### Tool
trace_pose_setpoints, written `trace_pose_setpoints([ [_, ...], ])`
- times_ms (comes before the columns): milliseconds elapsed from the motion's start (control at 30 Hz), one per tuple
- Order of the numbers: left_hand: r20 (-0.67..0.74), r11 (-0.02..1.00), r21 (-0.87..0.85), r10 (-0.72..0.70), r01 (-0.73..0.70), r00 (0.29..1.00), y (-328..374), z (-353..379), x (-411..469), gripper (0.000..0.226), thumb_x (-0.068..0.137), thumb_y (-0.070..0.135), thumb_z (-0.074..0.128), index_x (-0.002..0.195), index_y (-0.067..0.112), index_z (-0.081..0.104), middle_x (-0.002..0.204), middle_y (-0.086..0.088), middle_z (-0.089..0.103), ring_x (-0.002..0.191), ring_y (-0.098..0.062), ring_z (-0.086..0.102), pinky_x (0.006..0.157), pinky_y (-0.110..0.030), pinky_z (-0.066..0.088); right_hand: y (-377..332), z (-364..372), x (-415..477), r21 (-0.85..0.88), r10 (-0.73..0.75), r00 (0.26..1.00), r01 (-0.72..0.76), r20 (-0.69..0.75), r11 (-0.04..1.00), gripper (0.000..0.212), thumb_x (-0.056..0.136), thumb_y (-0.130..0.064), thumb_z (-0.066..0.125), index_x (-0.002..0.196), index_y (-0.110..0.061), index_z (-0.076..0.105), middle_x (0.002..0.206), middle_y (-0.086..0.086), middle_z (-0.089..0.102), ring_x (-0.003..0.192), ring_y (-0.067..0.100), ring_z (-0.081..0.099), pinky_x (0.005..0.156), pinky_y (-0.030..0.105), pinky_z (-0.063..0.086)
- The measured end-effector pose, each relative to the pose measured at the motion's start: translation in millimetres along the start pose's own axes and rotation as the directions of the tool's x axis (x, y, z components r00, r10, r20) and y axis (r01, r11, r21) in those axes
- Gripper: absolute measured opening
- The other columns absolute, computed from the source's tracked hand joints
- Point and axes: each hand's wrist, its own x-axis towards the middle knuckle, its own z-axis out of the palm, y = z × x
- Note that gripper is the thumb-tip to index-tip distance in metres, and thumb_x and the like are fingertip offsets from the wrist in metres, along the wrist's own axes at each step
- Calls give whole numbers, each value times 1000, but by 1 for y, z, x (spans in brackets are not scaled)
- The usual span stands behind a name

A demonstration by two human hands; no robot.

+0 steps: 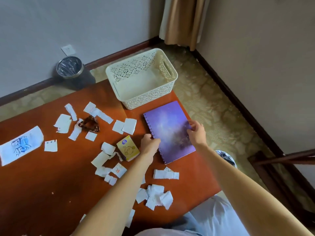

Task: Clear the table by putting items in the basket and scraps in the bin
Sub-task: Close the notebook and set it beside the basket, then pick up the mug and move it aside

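Observation:
A purple spiral notebook [167, 126] lies on the orange-brown table [42, 184] near its right edge. My left hand [150, 143] grips its spiral-bound side and my right hand [196, 133] pinches its right edge. Behind the notebook a cream lattice basket [117, 82] stands with nothing in it. Several torn white paper scraps [156, 196] are strewn across the table. A small yellow box [127, 148], a brown hair clip [90, 124] and a white packet with blue print [20, 145] also lie there. A round bin with a dark liner [69, 67] sits on the floor by the far wall.
A second lined bin [226, 158] shows on the floor just past the table's right edge, partly behind my right arm. A dark wooden frame [279, 160] stands at the right. A curtain [182, 21] hangs in the far corner over patterned carpet.

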Motion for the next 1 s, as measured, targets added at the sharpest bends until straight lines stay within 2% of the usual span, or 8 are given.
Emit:
trace_pose_setpoints([
  [133,-35,999,45,21,-19,999,0,2,0,33,83,1,50,116,4,54,110,-11,59,96,-28,57,93,-44,52,-3,4,-3,-35,-29,1000,29,2,999,50,84,10,38,127,-8,55,110,16,47,110,28,48,92,23,36],
  [367,1,998,67,13,-13,1000,-8,0,-5,51,83,-1,43,133,11,41,135,-11,50,117,-30,54,99,-45,49,0,7,-7,-74,-64,998,65,12,995,44,83,9,44,122,-6,59,108,12,44,116,28,42,94,22,33],
  [500,43,997,71,4,-7,999,-5,-3,-10,54,87,-2,41,139,12,36,139,-9,44,110,-27,52,91,-37,51,-5,3,-8,-76,-44,997,49,57,996,46,83,7,45,127,-6,55,111,11,44,110,26,46,90,21,34],
  [567,49,997,76,13,-16,999,-3,-8,-14,55,88,-1,41,141,13,32,143,-9,40,119,-28,48,100,-40,47,-10,1,-12,-80,-59,997,62,39,995,44,82,6,45,123,-5,55,117,13,48,110,26,46,88,21,34],
  [667,11,995,79,52,-53,999,3,-23,-22,51,90,0,39,139,12,36,145,-11,37,129,-30,42,108,-44,40,-27,6,-29,-94,-159,987,158,-9,983,46,86,4,45,132,-3,46,134,16,42,125,29,40,100,30,36],
  [800,-95,985,41,173,-169,980,15,-74,-43,38,90,1,41,125,9,53,131,-13,53,121,-28,51,104,-43,44,-75,36,-67,-34,-386,922,386,27,922,43,86,5,46,129,-1,49,131,17,46,122,32,45,101,40,40],
  [900,-234,966,-4,250,-258,940,8,-130,-68,27,91,6,45,113,10,61,119,-10,62,110,-24,60,100,-38,48,-116,73,-108,84,-528,839,521,131,849,35,83,8,47,117,3,56,117,21,54,109,35,55,90,35,42],
  [1000,-424,956,97,290,-275,858,-16,-189,-100,27,95,10,45,118,13,59,123,-4,60,112,-19,59,92,-26,47,-146,113,-156,146,-589,743,576,316,805,35,86,6,45,118,0,56,119,18,58,104,31,59,83,29,44],
])
